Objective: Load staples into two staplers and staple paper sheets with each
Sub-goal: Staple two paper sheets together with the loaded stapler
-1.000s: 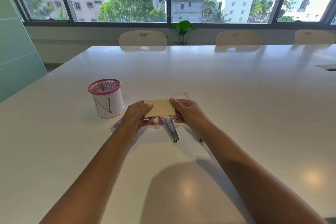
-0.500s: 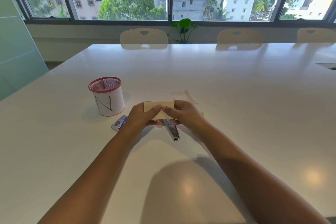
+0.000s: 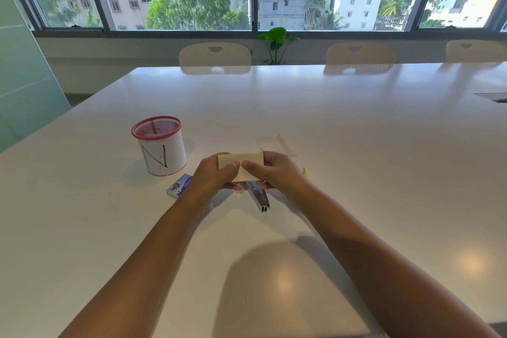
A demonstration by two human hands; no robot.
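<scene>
The small cream paper slip is held up just above the white table, long axis running left to right and its face tilted toward the camera. Both hands pinch it from opposite ends: the left hand has its thumb on the near face of the left half, the right hand does the same on the right half, and the two thumb tips nearly meet around the middle of the slip. The other fingers curl behind it, so only the top strip and a bit of the lower edge show.

Right under the hands a silver stapler lies flat on the table, long axis running roughly away from the person and angled slightly, its near end poking out toward the camera. Its far end is hidden by the paper and hands, with a hint of red there. Can't tell if it's open or closed.

Just left of the left wrist sits a small blue staple box; the print on it is too small to read. Further left stands a white mesh-topped pen holder with a red rim and a big handwritten "N" on its side. Behind the right hand another cream paper piece lies flat, and a sliver of something yellow peeks out by the right hand.
</scene>
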